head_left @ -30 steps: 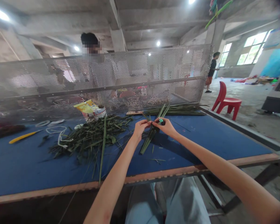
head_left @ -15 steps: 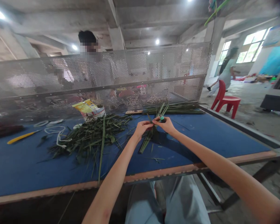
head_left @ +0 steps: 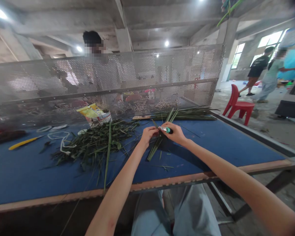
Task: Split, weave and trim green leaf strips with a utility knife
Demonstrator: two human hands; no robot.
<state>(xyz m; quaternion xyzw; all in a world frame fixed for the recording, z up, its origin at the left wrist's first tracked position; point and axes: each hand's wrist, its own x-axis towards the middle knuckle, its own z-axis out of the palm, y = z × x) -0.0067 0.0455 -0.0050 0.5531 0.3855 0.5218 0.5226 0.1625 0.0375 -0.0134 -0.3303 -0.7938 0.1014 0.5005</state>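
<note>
Right of the leaf pile, a green tool, pale at one end and black at the other, is gripped in the right hand; its long axis lies nearly crosswise, pale end toward the left hand, by which a slim dark leaf is pinched. Beneath, green stalks are slanted away rightward. Printing on the yellow packet behind the pile cannot be read.

Surface: blue top, wood-coloured front edge
Left: yellow tool, looped white cord
Middle: heap of cut green leaves, long strip reaching the front edge
Behind heap: patterned tub, yellow packet
Far side: long green stems, flat pale piece
Right of heap: slanting green bundle, loose scraps
</note>
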